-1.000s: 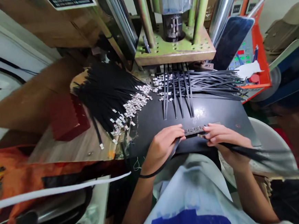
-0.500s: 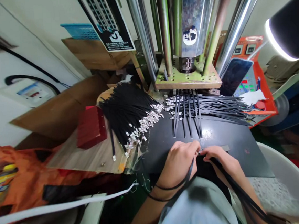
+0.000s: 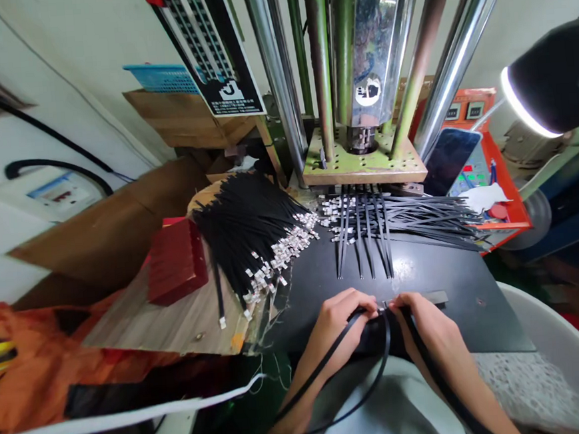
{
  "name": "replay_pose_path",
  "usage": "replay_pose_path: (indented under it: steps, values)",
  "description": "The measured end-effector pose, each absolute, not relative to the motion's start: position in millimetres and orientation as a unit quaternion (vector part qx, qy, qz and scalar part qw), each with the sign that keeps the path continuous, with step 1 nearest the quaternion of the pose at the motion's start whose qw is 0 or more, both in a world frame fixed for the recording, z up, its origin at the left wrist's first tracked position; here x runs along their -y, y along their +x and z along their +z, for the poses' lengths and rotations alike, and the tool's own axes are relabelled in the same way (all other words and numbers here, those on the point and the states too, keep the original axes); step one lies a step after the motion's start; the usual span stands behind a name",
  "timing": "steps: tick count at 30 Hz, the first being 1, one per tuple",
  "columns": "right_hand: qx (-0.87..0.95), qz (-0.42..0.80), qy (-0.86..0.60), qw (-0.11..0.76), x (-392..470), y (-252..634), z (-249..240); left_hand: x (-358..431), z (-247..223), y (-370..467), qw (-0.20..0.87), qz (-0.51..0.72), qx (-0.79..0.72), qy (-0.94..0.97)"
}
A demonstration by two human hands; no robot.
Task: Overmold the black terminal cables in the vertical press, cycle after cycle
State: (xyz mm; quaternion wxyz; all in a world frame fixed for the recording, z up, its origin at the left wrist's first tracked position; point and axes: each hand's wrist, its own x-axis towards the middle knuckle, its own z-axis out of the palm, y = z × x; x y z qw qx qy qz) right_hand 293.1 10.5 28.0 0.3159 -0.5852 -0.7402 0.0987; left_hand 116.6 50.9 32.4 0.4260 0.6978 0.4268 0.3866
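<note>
At the near edge of the black worktop (image 3: 311,302), my left hand (image 3: 339,327) pinches a black cable (image 3: 384,363) close to its small shiny end connector (image 3: 382,308). That cable hangs in a loop in front of my lap, and another length runs over my left wrist. My right hand (image 3: 429,323) is closed beside the connector, with more black cables (image 3: 435,373) running back from it along the forearm. Its fingertips almost meet those of the left, so the exact grip is partly hidden. Beyond my hands, several black cables (image 3: 371,251) stick out from under the press plate (image 3: 366,169).
A heap of black cables (image 3: 250,220) with white connectors covers the left board, beside a dark red block (image 3: 177,262). More cables (image 3: 430,216) lie right of the press. A lamp (image 3: 554,82), an orange control box (image 3: 510,179) and a white tub (image 3: 542,311) stand to the right.
My hands have drawn slightly apart, and the connector between them now shows. The cable at my left hand has dropped into a wider loop. The view has tilted slightly.
</note>
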Motion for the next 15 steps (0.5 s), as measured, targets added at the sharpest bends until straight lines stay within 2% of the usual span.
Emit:
replay_pose_path:
  steps: [4, 7, 10, 12, 15]
  values:
    - [0.767, 0.114, -0.547, 0.315, -15.0, 296.1, 33.1, -43.4, 38.4, 122.6, 0.381, 0.354, -0.484, 0.703]
    - [0.758, 0.159, -0.513, 0.369, -20.0, 308.3, 31.2, -43.2, 48.1, 127.2, 0.317, 0.278, -0.514, 0.747]
    - [0.739, 0.153, -0.511, 0.411, -23.2, 318.8, 26.2, -48.3, 54.4, 129.3, 0.276, 0.225, -0.498, 0.791]
    - [0.736, 0.138, -0.52, 0.412, -24.0, 320.7, 21.8, -53.5, 53.5, 126.6, 0.334, 0.236, -0.48, 0.776]
    - [0.744, 0.103, -0.519, 0.408, -23.4, 316.5, 16.1, -61.8, 46.2, 112.8, 0.48, 0.262, -0.458, 0.701]
